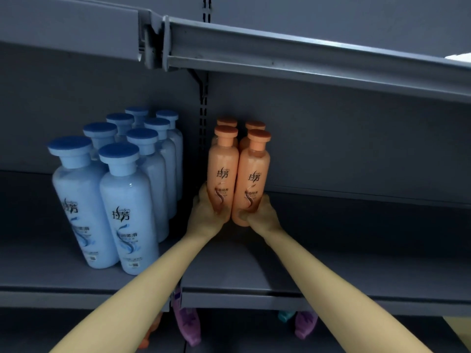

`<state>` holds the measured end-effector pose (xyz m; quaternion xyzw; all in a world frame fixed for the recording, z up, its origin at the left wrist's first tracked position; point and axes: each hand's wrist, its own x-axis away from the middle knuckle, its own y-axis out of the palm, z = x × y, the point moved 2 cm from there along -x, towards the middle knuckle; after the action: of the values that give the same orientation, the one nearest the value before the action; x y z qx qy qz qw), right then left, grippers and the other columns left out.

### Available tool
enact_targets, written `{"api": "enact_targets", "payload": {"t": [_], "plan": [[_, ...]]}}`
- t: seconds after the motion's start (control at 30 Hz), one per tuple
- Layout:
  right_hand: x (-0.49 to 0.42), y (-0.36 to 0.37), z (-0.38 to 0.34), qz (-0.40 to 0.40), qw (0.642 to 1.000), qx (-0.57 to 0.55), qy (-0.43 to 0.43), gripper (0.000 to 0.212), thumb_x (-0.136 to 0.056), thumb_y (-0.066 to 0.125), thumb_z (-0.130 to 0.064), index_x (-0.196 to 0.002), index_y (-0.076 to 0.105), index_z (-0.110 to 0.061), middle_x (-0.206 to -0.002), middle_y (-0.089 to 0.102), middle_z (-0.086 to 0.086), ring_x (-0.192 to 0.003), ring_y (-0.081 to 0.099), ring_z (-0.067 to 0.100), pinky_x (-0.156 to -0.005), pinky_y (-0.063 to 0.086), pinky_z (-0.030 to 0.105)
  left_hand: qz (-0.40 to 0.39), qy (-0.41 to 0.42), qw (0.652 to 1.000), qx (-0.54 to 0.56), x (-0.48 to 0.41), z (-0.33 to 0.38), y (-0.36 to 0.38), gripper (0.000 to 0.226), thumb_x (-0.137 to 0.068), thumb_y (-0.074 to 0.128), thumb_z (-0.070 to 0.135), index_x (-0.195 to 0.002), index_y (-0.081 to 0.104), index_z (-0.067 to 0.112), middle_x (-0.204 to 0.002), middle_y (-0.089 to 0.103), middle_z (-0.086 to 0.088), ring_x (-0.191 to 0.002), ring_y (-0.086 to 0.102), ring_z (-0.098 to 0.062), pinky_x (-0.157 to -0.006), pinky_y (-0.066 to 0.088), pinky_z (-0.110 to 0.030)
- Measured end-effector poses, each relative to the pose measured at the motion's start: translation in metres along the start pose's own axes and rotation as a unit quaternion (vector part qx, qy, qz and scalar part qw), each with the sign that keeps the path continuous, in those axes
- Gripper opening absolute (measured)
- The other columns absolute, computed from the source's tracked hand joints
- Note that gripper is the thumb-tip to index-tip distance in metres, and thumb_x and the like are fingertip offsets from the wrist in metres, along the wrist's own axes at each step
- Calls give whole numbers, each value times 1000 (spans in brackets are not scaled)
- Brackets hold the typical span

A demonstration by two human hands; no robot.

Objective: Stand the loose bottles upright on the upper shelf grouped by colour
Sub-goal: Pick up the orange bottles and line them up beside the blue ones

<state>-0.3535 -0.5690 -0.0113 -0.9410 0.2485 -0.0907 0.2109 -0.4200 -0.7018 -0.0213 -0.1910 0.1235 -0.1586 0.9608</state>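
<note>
Orange bottles (224,159): four, upright in a two-by-two block at the centre of the grey metal shelf (331,263), far side, close to the back panel.

Shelf: the board spans the full width. A slotted upright post (204,115) runs up the back panel just left of the orange block. The front edge of the overhead shelf (305,57) crosses the top of the view.

Blue bottles (128,212): eight, upright, in two rows of four running from near to far on the left part of the shelf. They have darker blue caps and printed labels facing the near side. They stand apart from the orange block, with the post between the two groups.

Arms: both bare forearms reach in from the near edge, stretched forward and converging on the orange block.

Left hand (207,212): fingers wrapped round the lower body of the front left orange bottle (221,174), thumb across its front. Its base is hidden by the hand.

Right hand (262,212): fingers curled round the lower right side of the front right orange bottle (252,179), thumb on its front near the base. The two gripped bottles touch side by side. Whether their bases sit on the board cannot be told.

Below the shelf's front edge: two purple bottles (188,324), partly hidden, and a teal cap (285,315) beside the right one.
</note>
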Motion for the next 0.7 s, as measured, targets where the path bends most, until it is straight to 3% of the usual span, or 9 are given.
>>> {"api": "enact_targets", "payload": {"t": [0.1, 0.23, 0.4, 0.7], "plan": [[7, 2, 0, 14, 998, 55, 1, 59, -86, 64, -20, -136, 33, -16, -127, 53, 1, -116, 51, 19, -89, 40, 26, -17, -12, 999, -42, 10, -2, -4, 68, -81, 61, 41, -141, 32, 27, -132, 50, -7, -117, 52, -22, -96, 47, -42], [16, 4, 1, 16, 983, 185, -18, 60, -85, 62, -33, -137, 35, -18, -136, 49, 4, -128, 43, 25, -110, 32, 44, -33, -3, 989, -145, 24, -3, -9, 54, -90, 53, 27, -140, 34, 21, -137, 42, -15, -124, 43, -29, -94, 41, -34], [39, 4, 5, -3, 955, 295, -22, 49, -92, 46, -32, -138, 36, -20, -140, 44, 8, -131, 37, 33, -108, 32, 45, -86, -2, 965, -247, 42, -1, -11, 49, -92, 49, 32, -137, 39, 16, -138, 36, -15, -117, 47, -33, -89, 47, -37], [78, 16, 3, -54, 921, 384, -43, 56, -95, 44, -37, -146, 27, -24, -151, 29, 5, -139, 20, 36, -111, 26, 50, -98, 54, 926, -362, 76, 12, -13, 46, -93, 45, 36, -134, 41, 16, -133, 42, -12, -119, 45, -32, -90, 44, -39]]}}
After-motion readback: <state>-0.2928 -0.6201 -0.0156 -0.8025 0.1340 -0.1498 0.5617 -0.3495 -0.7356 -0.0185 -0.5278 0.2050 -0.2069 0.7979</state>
